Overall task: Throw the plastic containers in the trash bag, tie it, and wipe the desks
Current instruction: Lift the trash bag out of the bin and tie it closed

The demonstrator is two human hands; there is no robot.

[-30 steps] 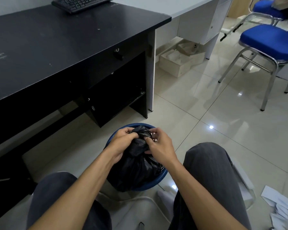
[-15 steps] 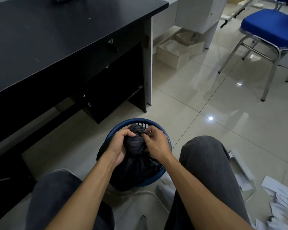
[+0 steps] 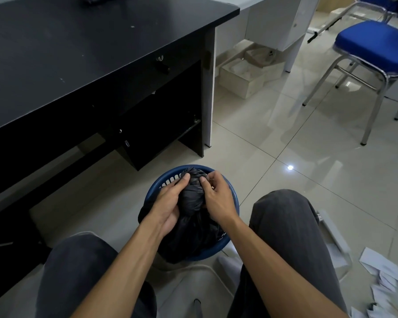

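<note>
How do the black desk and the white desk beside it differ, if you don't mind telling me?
The black desk stands nearer the trash bag; the white desk stands farther back, toward the blue chair. The black desk's top shows pale specks; little of the white desk's top is in view. Both stand on the tiled floor, side by side.

Left hand (image 3: 168,204) and right hand (image 3: 217,196) grip bunched trash bag (image 3: 191,198).
</note>
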